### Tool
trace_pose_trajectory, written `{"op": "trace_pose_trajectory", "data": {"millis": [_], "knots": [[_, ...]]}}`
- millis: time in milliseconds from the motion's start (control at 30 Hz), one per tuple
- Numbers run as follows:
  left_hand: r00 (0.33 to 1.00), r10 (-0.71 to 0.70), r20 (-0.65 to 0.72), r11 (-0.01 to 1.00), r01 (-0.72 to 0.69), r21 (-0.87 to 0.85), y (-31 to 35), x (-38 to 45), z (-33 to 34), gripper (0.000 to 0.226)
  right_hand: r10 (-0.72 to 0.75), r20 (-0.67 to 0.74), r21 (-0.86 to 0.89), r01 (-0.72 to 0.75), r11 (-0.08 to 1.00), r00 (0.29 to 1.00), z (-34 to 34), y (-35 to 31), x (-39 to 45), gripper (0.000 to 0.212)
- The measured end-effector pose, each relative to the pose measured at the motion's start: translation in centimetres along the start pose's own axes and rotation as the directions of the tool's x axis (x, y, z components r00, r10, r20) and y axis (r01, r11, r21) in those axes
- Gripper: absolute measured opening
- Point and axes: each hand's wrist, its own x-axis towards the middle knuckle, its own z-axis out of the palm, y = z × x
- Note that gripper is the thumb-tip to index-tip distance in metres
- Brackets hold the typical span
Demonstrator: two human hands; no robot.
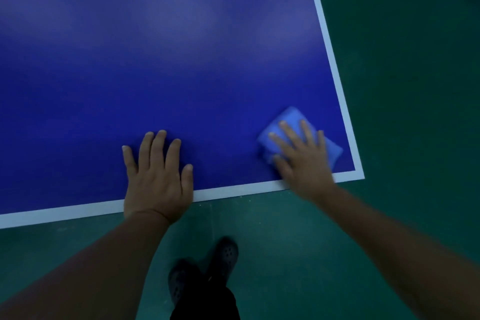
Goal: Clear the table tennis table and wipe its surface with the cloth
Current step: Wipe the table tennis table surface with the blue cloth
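A: Logging largest first. The tabletop (161, 60) fills most of my view: a flat, matte deep-blue sheet with a pale, straight border line along the near edge and the right edge, meeting in a square corner at the lower right. Soft light patches lie across the far half; a few white specks sit near the top edge.

B: And below it?

A: The floor (402, 86), dark green and smooth, with faint pale flecks near the table's edge. Two dark perforated clogs (207, 270) stand on it, blurred, under a dark trouser leg.

B: Pose of the arms?

A: Both forearms are bare and reach forward from the bottom corners. My left hand (157, 179) lies palm down, heel over the near border line, fingers straight and slightly spread on bare blue; it grips nothing.

B: The right one?

A: My right hand (301, 161) is palm down too, angled toward the upper left, fingers (285, 135) splayed flat, pressing on the cloth (289, 118) rather than closed round it.

B: Describe the cloth.

A: Lighter blue, soft, folded into a thick rounded pad, lying on the tabletop just inside the near right corner. Its edges are motion-blurred.
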Motion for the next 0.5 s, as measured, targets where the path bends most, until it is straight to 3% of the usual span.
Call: {"op": "trace_pose_trajectory", "data": {"millis": [67,133,200,233,300,333,367,433,500], "knots": [[1.0,0.004,0.0,1.0,-0.004,0.01,0.1,0.1,0.0,0.064,0.282,0.029,0.002,-0.282,0.96,0.959,-0.6,3.6,0.2,0.058],[1.0,0.008,0.001,1.0,-0.008,0.012,0.1,0.0,0.0,0.064,0.537,0.018,0.062,-0.537,0.841,0.843,-1.3,4.4,1.0,0.061],[1.0,0.011,-0.005,1.0,-0.011,0.006,0.1,-0.1,0.0,0.064,0.684,0.017,0.136,-0.68,0.721,0.729,-1.1,1.9,2.5,0.061],[1.0,0.013,-0.009,1.0,-0.013,0.003,0.1,-0.2,0.0,0.064,0.683,-0.012,0.144,-0.675,0.724,0.73,-0.8,-0.3,3.0,0.06],[1.0,0.011,-0.012,1.0,-0.011,0.004,0.1,-0.1,0.0,0.064,0.466,-0.109,0.115,-0.455,0.883,0.878,0.2,-5.9,2.9,0.056],[1.0,0.008,-0.013,1.0,-0.008,0.004,0.1,-0.1,0.0,0.065,0.271,-0.101,0.065,-0.266,0.962,0.957,0.8,-8.3,2.0,0.054],[1.0,0.007,-0.015,1.0,-0.007,0.003,0.1,-0.1,0.0,0.065,0.102,-0.066,0.034,-0.1,0.994,0.993,1.2,-9.7,0.8,0.053],[1.0,0.009,-0.019,1.0,-0.009,0.007,0.1,0.0,0.0,0.066,-0.06,0.005,0.029,0.06,0.998,0.998,1.0,-8.0,-0.4,0.051],[1.0,0.012,-0.011,1.0,-0.012,0.016,0.1,0.0,0.0,0.066,-0.015,0.006,0.0,0.015,1.0,1.0,0.6,-3.1,-0.9,0.052]]}}
